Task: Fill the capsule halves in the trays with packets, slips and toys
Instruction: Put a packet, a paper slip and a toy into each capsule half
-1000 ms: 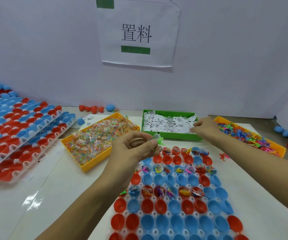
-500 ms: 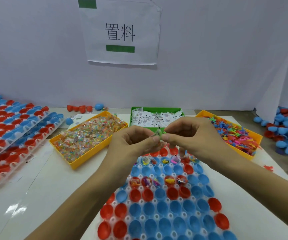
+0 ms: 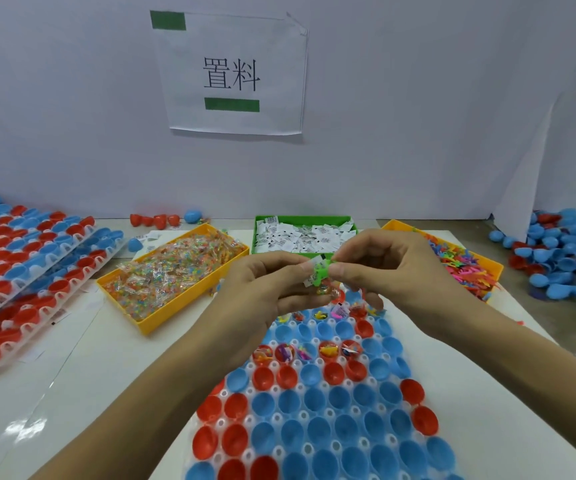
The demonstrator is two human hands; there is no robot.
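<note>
A tray (image 3: pixel 317 403) of red and blue capsule halves lies in front of me; several halves in its far rows hold coloured items. Above its far end my left hand (image 3: pixel 266 289) and my right hand (image 3: pixel 383 268) meet. Between their fingertips they pinch a small bundle (image 3: pixel 318 273): a green toy with a white slip on top and a clear packet hanging below. Behind stand a yellow bin of packets (image 3: pixel 172 275), a green bin of white slips (image 3: pixel 304 235) and a yellow bin of coloured toys (image 3: pixel 459 261).
Stacked trays of red and blue halves (image 3: pixel 27 268) lie at the left. Loose blue and red halves (image 3: pixel 567 254) are heaped at the far right, and a few more (image 3: pixel 162 220) sit by the back wall. A paper sign (image 3: pixel 234 74) hangs on the wall.
My right hand came back from the slip bin to my left hand with a slip. Both hands now pinch the bundle together; the view has shifted a little.
</note>
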